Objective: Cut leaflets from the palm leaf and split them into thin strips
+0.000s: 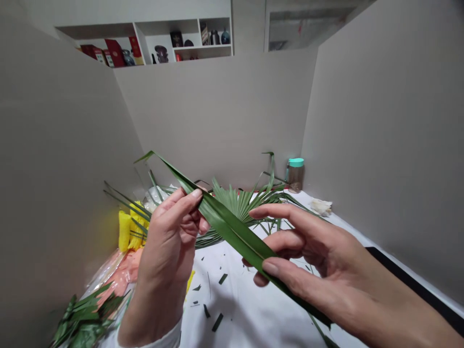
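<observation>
A long green palm leaf strip (232, 227) slants across the view, its folded tip bent over at the upper left. My left hand (177, 217) pinches it between thumb and fingers near its upper part. Lower down, my right hand (300, 246) holds the same strip, thumb on top and other fingers beneath, with the index finger stretched out above it. The strip's lower end passes under my right hand and is partly hidden. Behind both hands, a fan-shaped palm leaf (235, 203) lies on the white table (203, 290).
Small green leaf scraps (217, 322) are scattered on the table. Yellow bundles (125, 231), pink material (126, 266) and a pile of cut leaves (83, 314) lie at the left. A bottle with a turquoise lid (296, 175) stands at the back right, near crumpled white tissue (321, 207).
</observation>
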`<state>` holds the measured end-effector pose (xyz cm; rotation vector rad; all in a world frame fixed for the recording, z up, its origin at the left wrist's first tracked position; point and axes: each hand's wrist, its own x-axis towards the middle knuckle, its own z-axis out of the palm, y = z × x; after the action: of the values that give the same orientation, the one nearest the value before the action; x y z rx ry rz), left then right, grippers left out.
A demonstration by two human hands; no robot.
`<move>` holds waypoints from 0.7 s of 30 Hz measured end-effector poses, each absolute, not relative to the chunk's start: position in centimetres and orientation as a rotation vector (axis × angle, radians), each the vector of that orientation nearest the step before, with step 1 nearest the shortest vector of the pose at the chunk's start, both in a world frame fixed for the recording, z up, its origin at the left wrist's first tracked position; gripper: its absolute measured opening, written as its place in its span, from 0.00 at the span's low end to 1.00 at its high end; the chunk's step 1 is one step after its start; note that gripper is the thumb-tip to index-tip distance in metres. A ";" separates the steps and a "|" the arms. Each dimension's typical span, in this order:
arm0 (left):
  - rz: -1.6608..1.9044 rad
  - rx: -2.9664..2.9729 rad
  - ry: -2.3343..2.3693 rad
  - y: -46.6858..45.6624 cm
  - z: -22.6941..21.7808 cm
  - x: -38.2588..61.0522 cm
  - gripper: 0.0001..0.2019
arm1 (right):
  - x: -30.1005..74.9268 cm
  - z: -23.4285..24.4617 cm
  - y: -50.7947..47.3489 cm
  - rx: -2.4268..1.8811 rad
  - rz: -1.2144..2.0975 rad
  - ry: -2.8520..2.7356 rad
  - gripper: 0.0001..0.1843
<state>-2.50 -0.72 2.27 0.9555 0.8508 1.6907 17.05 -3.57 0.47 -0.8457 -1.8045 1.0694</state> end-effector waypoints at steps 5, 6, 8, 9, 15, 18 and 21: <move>1.656 0.973 0.847 -1.2 2.3 -1.8 0.08 | 16.6 -0.1 -3.6 -0.820 0.958 -1.726 0.13; 1.632 0.989 0.854 -1.4 2.2 -1.5 0.08 | 16.5 -0.2 -3.6 -0.818 0.952 -1.702 0.12; 1.559 1.028 0.853 -1.8 1.9 -0.8 0.07 | 16.5 -0.3 -3.7 -0.828 0.924 -1.677 0.12; 1.518 1.043 0.841 -2.0 1.7 -0.4 0.06 | 16.5 -0.3 -3.8 -0.840 0.904 -1.675 0.12; 1.405 1.027 0.737 -2.6 1.4 0.8 0.07 | 17.0 0.1 -3.5 -0.852 0.825 -1.677 0.07; 1.414 1.003 0.728 -2.6 1.8 0.8 0.08 | 17.2 0.2 -3.5 -0.852 0.847 -1.648 0.07; 1.402 1.015 0.707 -2.7 2.0 0.5 0.07 | 17.2 0.1 -3.6 -0.842 0.883 -1.637 0.08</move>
<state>0.54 -2.67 1.97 1.0153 0.7073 1.4016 17.22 -3.60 0.10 -0.8415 -1.6366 0.8830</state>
